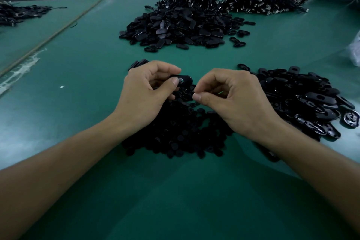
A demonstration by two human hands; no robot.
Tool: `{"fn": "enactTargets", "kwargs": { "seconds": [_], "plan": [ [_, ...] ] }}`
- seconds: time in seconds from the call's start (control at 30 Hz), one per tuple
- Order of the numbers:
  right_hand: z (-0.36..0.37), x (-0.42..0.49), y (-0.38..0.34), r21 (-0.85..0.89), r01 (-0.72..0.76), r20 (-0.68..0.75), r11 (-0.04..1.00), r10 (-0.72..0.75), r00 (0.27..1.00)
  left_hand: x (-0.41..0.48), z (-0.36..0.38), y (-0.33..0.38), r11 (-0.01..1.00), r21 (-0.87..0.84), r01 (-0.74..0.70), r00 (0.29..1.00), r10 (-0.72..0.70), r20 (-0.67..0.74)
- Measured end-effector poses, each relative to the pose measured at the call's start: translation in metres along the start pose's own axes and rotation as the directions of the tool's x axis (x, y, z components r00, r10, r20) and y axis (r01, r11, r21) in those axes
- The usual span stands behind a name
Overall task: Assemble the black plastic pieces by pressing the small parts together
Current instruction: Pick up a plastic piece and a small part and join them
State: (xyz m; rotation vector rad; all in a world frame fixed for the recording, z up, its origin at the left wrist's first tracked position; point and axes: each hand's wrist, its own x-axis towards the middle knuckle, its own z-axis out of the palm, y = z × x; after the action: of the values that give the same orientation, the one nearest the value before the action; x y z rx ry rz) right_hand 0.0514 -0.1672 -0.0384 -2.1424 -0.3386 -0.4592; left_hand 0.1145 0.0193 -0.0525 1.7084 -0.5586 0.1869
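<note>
Black oval shell (184, 79) sits in the left hand's (144, 91) curled grip, thumb across it, raised above the table (175, 191). The right hand (229, 97) pinches what seems a small disc (194, 95), mostly hidden, beside the shell, over the disc pile (175, 134). Pressed off-centre, the disc could pop loose and vanish into that pile.

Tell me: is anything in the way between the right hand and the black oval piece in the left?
Nothing visible. The left hand holds the oval piece over the heap of small round parts; the right hand, fingertips pinched, is just beside it, only a gap between. What it pinches is too small to tell.
</note>
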Motion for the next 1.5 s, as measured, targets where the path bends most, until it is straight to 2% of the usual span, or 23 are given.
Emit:
{"fn": "enactTargets", "kwargs": {
  "seconds": [0.23,0.73,0.97,1.2,1.5],
  "plan": [
    [0.0002,-0.0005,0.0000,0.034,-0.011,-0.005,0.999,0.011,1.000,-0.0005,0.0004,0.0010,1.000,-0.003,0.002,1.000,-0.002,-0.003],
    [0.0008,-0.0010,0.0002,-0.046,-0.040,0.018,0.998,0.040,0.999,0.0001,0.0000,0.0005,1.000,-0.011,0.003,1.000,-0.003,-0.001],
    [0.0018,-0.0004,0.0001,0.056,-0.093,0.051,0.994,0.090,0.995,0.0000,-0.0004,0.0016,1.000,0.003,-0.009,1.000,0.009,-0.001],
    [-0.0002,0.0021,0.0021,0.251,-0.168,0.073,0.953,0.155,0.985,0.0000,-0.0004,0.0002,1.000,-0.010,-0.005,1.000,0.005,0.005],
    [-0.0006,0.0032,0.0006,0.367,-0.223,0.085,0.903,0.206,0.975,-0.0003,-0.0002,0.0015,1.000,-0.027,0.001,1.000,-0.001,0.014]
  ]
}}
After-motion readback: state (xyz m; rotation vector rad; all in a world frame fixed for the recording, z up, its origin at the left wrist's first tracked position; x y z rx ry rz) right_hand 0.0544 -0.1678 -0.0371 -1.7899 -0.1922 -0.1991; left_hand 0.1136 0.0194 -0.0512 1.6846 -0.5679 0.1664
